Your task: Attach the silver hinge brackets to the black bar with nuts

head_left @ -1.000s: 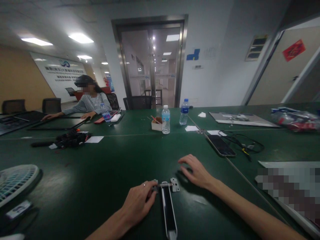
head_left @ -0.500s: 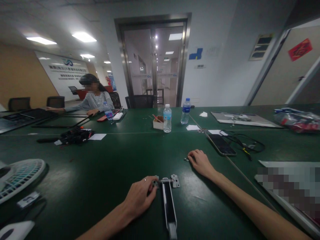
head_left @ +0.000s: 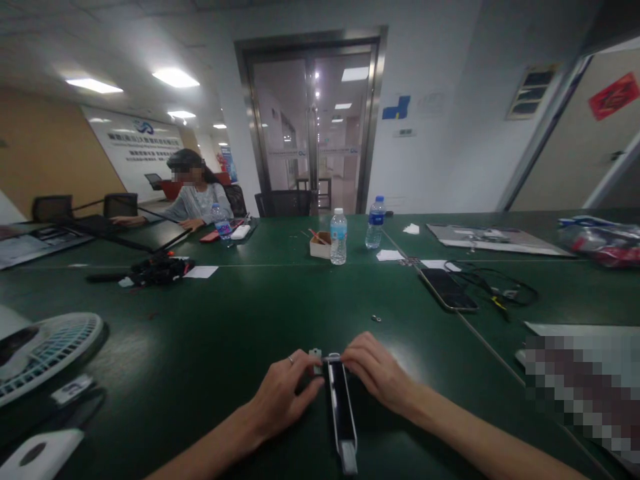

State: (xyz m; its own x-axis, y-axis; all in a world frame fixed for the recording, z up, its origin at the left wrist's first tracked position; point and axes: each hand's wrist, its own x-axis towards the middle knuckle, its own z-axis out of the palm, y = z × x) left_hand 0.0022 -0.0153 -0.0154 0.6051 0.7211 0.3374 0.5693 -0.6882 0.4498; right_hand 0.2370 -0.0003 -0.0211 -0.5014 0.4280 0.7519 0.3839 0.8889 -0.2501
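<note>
A long, narrow metal latch (head_left: 343, 407) with a dark middle lies on the green table, its far end between my hands. My left hand (head_left: 287, 387) pinches the small metal plate (head_left: 315, 360) on the left of that end. My right hand (head_left: 377, 370) is closed at the right side of the same end, its fingertips together by the cross rod. Those fingers cover the right-hand plate, and any small part in them is hidden. Beyond my right hand, small metal nuts (head_left: 376, 319) rest on the table.
Ahead stand two water bottles (head_left: 339, 237) (head_left: 375, 223) and a small box (head_left: 321, 245). A phone (head_left: 449, 291) and black cables (head_left: 513, 290) lie to the right. A white fan (head_left: 65, 350) is at left. Across the table sits another person (head_left: 197, 197).
My right hand has left the small nuts and come back left and nearer, to the latch's far end. My left hand stays on the left plate.
</note>
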